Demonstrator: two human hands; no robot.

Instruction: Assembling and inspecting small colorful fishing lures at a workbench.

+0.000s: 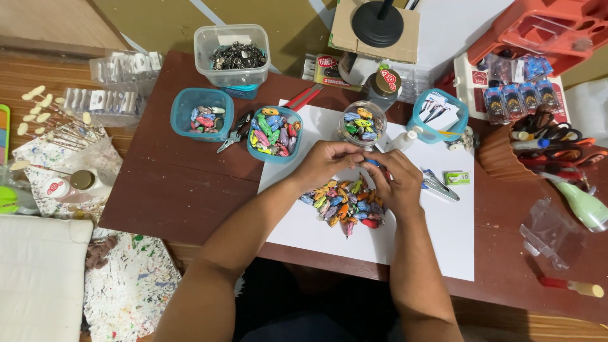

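Seen from above, a dark red-brown bench (183, 190) holds a craft workspace, described from left to right. At the far left edge lie pale oval pieces on pins (38, 107) and a paint-spattered cloth (130, 285). Further in, a teal tub (202, 114) holds colourful beads, and behind it a clear square tub (232, 56) holds dark metal bits. Small pliers (235, 133) lie between the teal tub and a second teal bowl (275, 134), heaped with bright beads.

Both forearms reach up from the bottom of the view and angle inward, meeting over a white sheet of paper (437, 234). The left hand (326, 163) is curled, knuckles up, its fingertips pressed together against those of the right. The right hand (398, 180) is likewise curled, wrist bent inward. Between them the fingers pinch a small blue bead (372, 163); the exact grip of each finger is hidden.

Just below the hands, on the paper, sits a pile of multicoloured oval beads (345, 204). Just above them stands a round clear jar (362, 124) of more beads. To the right lie metal clippers (438, 185) and a small green box (456, 178). Further right, a brown cup (506, 155) holds scissors and pens, and a red-handled tool (570, 286) rests near the bench edge.
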